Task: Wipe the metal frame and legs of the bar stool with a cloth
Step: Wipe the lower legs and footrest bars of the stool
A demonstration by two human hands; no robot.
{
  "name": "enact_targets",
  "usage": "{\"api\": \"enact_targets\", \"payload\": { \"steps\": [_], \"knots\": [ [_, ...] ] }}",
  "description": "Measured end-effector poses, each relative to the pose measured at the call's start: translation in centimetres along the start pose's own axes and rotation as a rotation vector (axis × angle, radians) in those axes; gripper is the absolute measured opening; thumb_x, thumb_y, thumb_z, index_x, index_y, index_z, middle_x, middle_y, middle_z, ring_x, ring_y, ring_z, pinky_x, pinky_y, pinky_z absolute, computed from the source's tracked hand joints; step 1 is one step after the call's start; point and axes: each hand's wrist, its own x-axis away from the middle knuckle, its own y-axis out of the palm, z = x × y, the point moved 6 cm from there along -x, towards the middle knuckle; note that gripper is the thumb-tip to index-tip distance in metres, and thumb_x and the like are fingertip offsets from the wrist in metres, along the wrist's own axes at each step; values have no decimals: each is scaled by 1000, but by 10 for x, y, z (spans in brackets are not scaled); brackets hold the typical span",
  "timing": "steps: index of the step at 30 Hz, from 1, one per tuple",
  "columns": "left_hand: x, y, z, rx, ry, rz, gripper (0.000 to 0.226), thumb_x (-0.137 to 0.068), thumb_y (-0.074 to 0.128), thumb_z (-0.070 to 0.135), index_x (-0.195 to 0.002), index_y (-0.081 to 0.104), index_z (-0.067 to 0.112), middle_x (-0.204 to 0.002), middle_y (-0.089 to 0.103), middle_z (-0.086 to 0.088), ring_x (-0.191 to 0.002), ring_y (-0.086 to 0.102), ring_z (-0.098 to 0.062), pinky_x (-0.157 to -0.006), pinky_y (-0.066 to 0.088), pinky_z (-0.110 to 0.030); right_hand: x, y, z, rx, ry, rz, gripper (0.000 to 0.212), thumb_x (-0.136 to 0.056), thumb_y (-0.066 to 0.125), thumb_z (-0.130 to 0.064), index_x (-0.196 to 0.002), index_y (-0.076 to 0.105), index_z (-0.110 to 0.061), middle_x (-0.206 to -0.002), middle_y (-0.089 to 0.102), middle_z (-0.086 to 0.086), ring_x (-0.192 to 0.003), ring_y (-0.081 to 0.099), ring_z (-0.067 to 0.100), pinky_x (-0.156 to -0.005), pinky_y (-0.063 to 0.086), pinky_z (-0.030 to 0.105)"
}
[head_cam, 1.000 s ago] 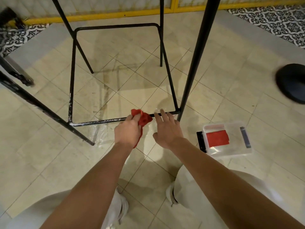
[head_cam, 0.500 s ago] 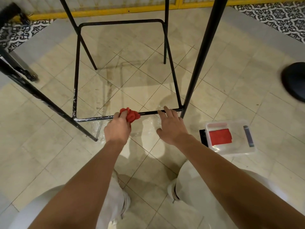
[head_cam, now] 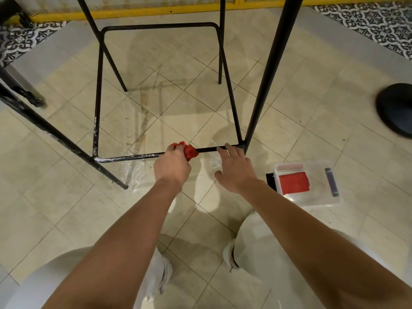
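A thin black metal bar stool frame [head_cam: 97, 97] stands on the shiny cream floor tiles [head_cam: 66, 208]. Four thin legs show, two near and two far. Low down, four rails join them in one square ring.

The left hand [head_cam: 171, 168] is curled tight round one bunched red cloth [head_cam: 190, 150]. The cloth sits right on the front rail [head_cam: 138, 156], about in the middle of it. The part of this rail left of the cloth has white specks on it. The part to the right looks plain black.

The right hand [head_cam: 236, 170] holds nothing. Its fingers [head_cam: 229, 148] are straight and spread apart, and the tips touch the same front rail, close to the corner where the near right leg [head_cam: 267, 81] meets it. The two hands are near each other but not touching.

On the floor to the right is one clear plastic box [head_cam: 316, 197]. Inside it lies one folded red cloth [head_cam: 293, 182] and one dark strip [head_cam: 332, 181]. One small black thing [head_cam: 269, 178] lies just beside the box on its left. Well apart, at the right edge, is one round black base [head_cam: 396, 108].

At the bottom are two knees in pale trousers and two white shoes. A crinkly clear sheet [head_cam: 136, 175] lies on the floor under the front rail.
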Motion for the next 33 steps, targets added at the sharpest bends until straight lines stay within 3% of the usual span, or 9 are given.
{"api": "enact_targets", "payload": {
  "steps": [4,6,11,17,22,27,33],
  "knots": [
    [-2,8,36,12,195,-26,43,-93,44,12,-136,45,18,-127,55,-7,-102,60,-31,-77,47,-37,1,-4,0,-73,-28,70,63,-91,51,-22,-147,24,-17,-155,18,6,-142,13,24,-111,25,41],
    [-10,8,42,-63,252,-79,36,-95,44,15,-131,49,16,-117,57,-9,-98,60,-31,-75,46,-37,3,-8,1,-50,-80,137,58,-90,51,-20,-144,30,-17,-151,27,5,-139,21,22,-108,29,38],
    [-26,1,45,-71,124,-187,21,-92,47,13,-109,59,11,-91,54,-6,-79,52,-24,-65,42,-33,6,-17,13,-61,-77,254,53,-88,51,-14,-140,37,-14,-141,39,4,-130,33,23,-101,39,36],
    [6,16,55,85,176,-24,46,-93,48,8,-138,42,15,-125,53,-9,-101,60,-29,-75,48,-35,5,-18,16,-148,-14,234,54,-88,53,-14,-139,36,-13,-140,39,5,-131,32,23,-102,40,36],
    [-2,4,4,70,59,6,43,-94,47,10,-135,48,21,-113,56,-11,-94,60,-32,-68,47,-38,6,-4,-2,-189,-45,153,53,-90,52,-15,-141,35,-14,-141,37,5,-133,30,23,-107,34,34],
    [0,-3,-15,343,-117,47,31,-95,49,19,-124,58,16,-106,65,-14,-97,60,-32,-73,42,-31,3,17,-39,-473,-19,80,45,-92,52,-21,-136,43,-15,-132,45,4,-122,44,21,-102,40,33],
    [3,-12,-17,952,-235,-252,19,-97,51,27,-104,63,14,-99,67,-8,-96,63,-25,-87,49,-34,-2,32,-71,-1178,141,26,52,-92,53,-18,-139,31,-18,-124,55,4,-103,59,17,-79,48,25]
  ]
}}
